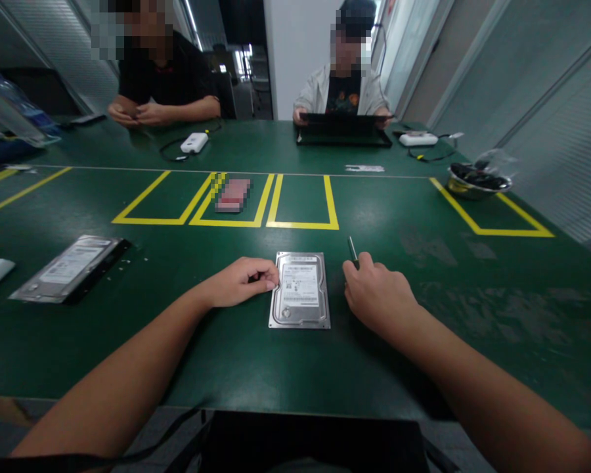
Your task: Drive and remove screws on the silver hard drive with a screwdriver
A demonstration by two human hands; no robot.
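Observation:
A silver hard drive (pixel 299 305) with a white printed label lies flat on the green table, straight in front of me. At its left edge my left hand (pixel 243 281) has its fingers curled, thumb and fingertips against the side of the drive. My right hand (pixel 377 289) is closed around a screwdriver (pixel 353 249) to the right of the drive. The thin metal shaft sticks out past my fingers, pointing forward and slightly left. Most of the handle is hidden in my fist. The screwdriver and the drive are apart.
Another hard drive (pixel 71 269) lies at the left, with several tiny pieces (pixel 121 266) beside it. Yellow tape (pixel 303 225) marks areas ahead; one holds a pinkish-red item (pixel 234 196). A metal bowl (pixel 475 187) of dark things stands at the right. Two people sit opposite.

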